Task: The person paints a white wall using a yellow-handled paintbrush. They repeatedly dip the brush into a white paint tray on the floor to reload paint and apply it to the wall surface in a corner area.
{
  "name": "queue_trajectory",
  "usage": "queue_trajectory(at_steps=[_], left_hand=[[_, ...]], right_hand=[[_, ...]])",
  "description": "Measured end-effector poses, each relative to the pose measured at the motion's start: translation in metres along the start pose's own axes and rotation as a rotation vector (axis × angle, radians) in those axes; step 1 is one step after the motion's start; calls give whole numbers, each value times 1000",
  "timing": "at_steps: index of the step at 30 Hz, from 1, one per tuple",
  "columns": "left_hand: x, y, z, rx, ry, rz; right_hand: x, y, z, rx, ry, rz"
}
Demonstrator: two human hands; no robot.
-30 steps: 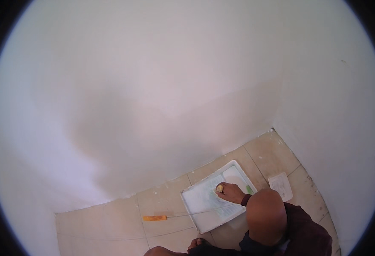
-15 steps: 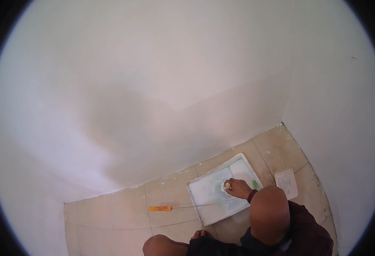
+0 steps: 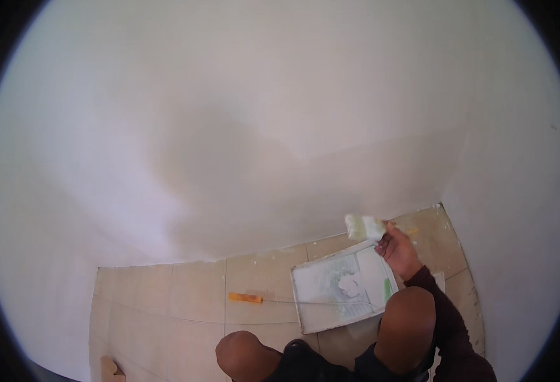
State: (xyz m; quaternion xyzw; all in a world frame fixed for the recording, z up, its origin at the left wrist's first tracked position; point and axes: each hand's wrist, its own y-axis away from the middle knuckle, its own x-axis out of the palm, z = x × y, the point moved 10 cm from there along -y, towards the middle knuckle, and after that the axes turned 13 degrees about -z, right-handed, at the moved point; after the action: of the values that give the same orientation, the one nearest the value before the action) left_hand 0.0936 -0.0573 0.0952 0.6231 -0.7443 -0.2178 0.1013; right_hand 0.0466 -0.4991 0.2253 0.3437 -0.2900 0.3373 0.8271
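Observation:
My right hand (image 3: 399,253) is closed round a paintbrush (image 3: 364,228) and holds it up above the far right corner of the paint tray. The brush lies nearly level, its bristles pale with paint and pointing left toward the wall's foot. White paint coats the tray (image 3: 297,300), with a thicker white patch (image 3: 350,284) on its ribbed part. A paint roller's orange handle (image 3: 246,298) rests on the floor left of the tray, its thin metal rod running across the tray toward my right knee. My left hand is out of sight.
A pale wall (image 3: 280,159) rises in front, with side walls at left and right. A light container (image 3: 439,279) is mostly hidden behind my right forearm. Part of a cardboard box (image 3: 110,369) shows at the lower left on the tiled floor (image 3: 165,299).
My right hand has lifted the brush off the tray and moved it up and right. My left hand, whose fingers showed between my knees, has left the view. The view has shifted.

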Motion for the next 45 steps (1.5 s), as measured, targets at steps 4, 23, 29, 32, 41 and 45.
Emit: queue_trajectory(at_steps=[4,23,29,32,41,45], left_hand=[[-38,21,-83,141,244,70],[197,267,-184,1623,-795,1362],[192,231,-150,1395,-1182,1433],[183,217,-147,1298,-1289,1436],[188,212,-119,1196,-1427,1460],[192,208,-118,1146,-1454,1459]], right_hand=[[89,13,76,-75,-127,262],[208,21,179,-684,-311,265],[100,-12,116,-676,-400,-60],[54,-37,97,-668,-429,-126],[74,-12,146,-1068,-217,-269],[117,-7,140,-1191,-16,-146]])
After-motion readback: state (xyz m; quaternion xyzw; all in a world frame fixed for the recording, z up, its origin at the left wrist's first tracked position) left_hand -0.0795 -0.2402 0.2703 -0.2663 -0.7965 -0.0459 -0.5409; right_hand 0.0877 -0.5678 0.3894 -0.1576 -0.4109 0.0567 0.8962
